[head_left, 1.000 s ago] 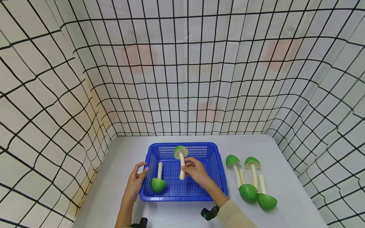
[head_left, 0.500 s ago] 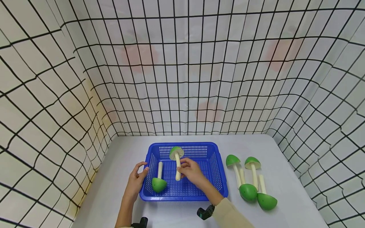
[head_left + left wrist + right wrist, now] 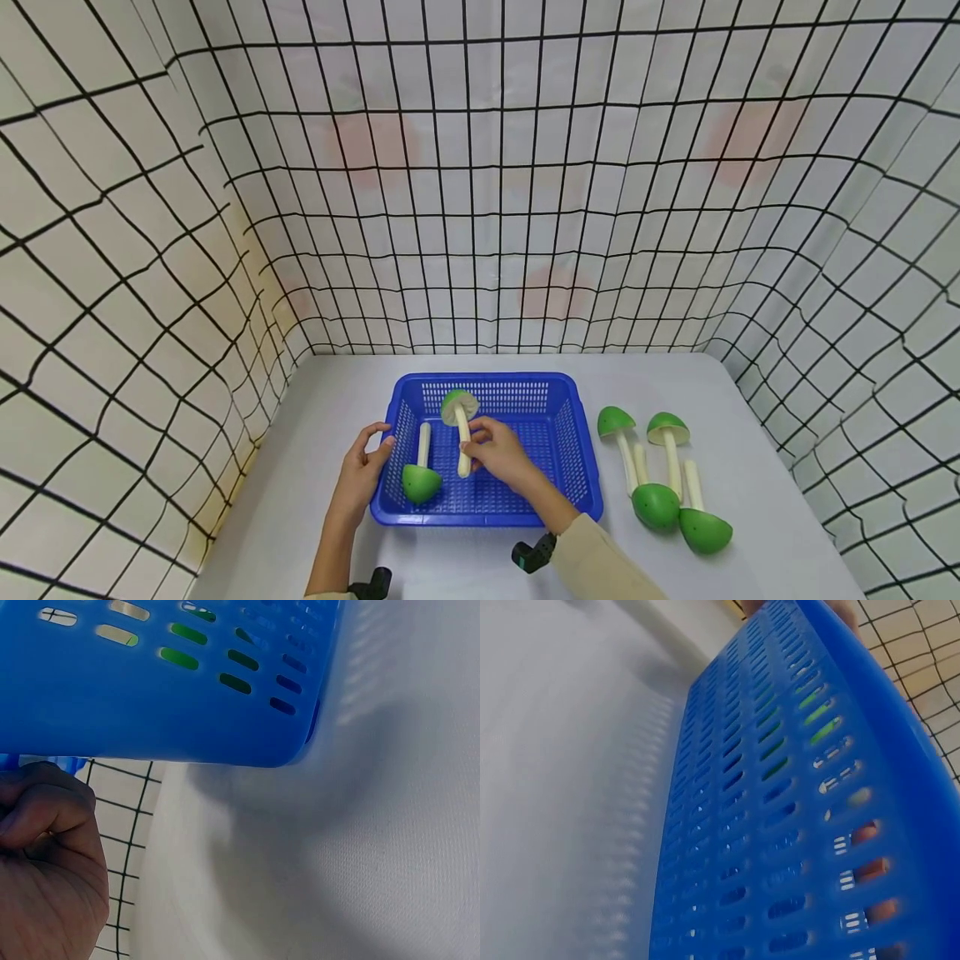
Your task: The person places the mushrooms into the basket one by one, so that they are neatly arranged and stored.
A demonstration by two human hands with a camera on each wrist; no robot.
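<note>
In the head view, my right hand [image 3: 498, 452] pinches the white stem of a green-capped mushroom [image 3: 463, 442] over the blue basket [image 3: 486, 521], cap pointing away from me. Another mushroom [image 3: 422, 483] lies at the basket's left side, its cap towards me. My left hand [image 3: 360, 477] holds the basket's left rim with fingers and thumb. The left wrist view shows that hand [image 3: 51, 862] curled beside the basket wall [image 3: 150, 712]. Through the slots of the basket wall [image 3: 780, 787], the right wrist view shows bits of fingers and green.
Several more green-capped mushrooms [image 3: 655, 507] lie in a group on the white table [image 3: 765, 533], right of the basket. Black netting [image 3: 495, 250] over white cloth stands behind the table and along both sides.
My right hand has carried the pinched mushroom leftward over the basket, nearer the one lying there. My left hand keeps its place at the rim. The head view has shifted slightly.
</note>
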